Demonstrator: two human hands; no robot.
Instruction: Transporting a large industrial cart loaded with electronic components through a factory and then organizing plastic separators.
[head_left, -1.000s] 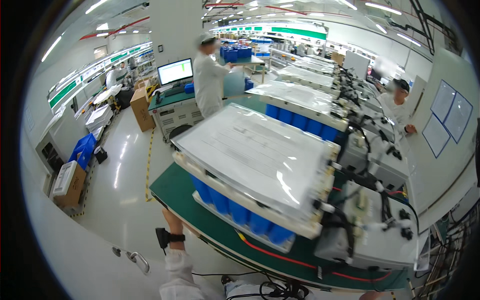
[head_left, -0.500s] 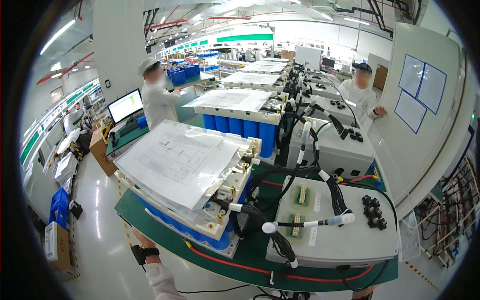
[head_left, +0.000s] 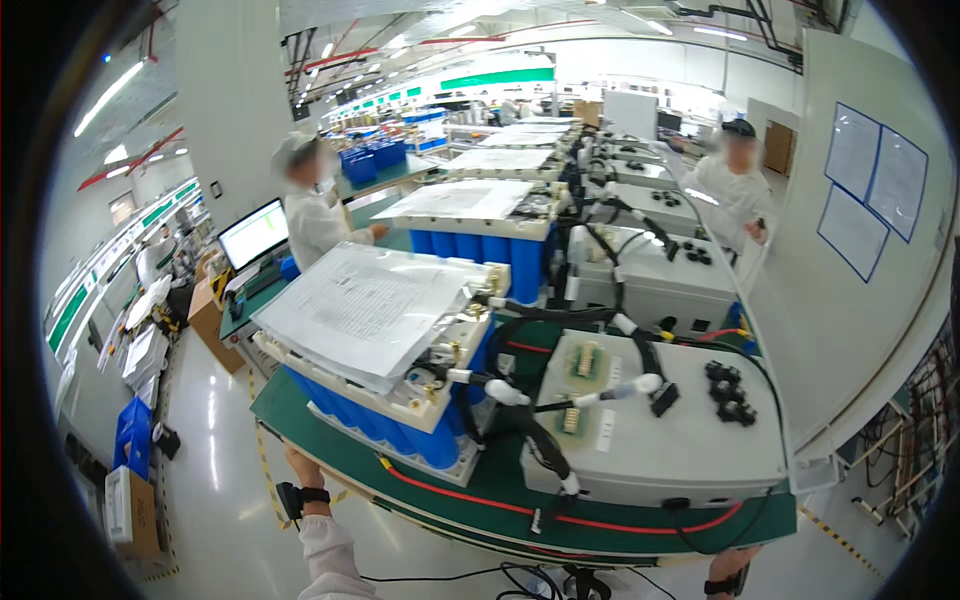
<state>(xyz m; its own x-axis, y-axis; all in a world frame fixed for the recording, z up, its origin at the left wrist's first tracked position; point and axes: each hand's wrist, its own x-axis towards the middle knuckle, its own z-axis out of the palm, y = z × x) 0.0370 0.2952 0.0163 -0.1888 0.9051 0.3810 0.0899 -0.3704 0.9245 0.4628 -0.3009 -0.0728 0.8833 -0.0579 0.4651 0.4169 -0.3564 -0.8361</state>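
Observation:
My left hand (head_left: 303, 466), with a black band at the wrist, grips the left front edge of the green-topped table (head_left: 330, 418); its fingers are partly hidden. My right hand (head_left: 738, 562) is against the table's front right edge, its fingers hidden. On the table stands a battery pack with blue cells (head_left: 435, 445) and a cream frame (head_left: 425, 408). Printed sheets in a clear sleeve (head_left: 355, 312) lie on top. Beside it is a light grey box (head_left: 660, 455) with black connectors (head_left: 730, 393). Black cable bundles (head_left: 540, 440) link the two. A red cable (head_left: 450, 490) runs along the front.
Beyond stand further battery packs (head_left: 480, 243) and grey boxes (head_left: 655, 275) in a row. One person (head_left: 305, 205) stands left near a monitor (head_left: 253, 236), another (head_left: 728, 190) at the right. A tall pale panel (head_left: 800, 330) borders the right. Loose black cables (head_left: 530, 580) lie below.
The view has shifted slightly; my hands stay at the table edge, and more of my right hand shows. The person at the right has drawn a hand back from the panel.

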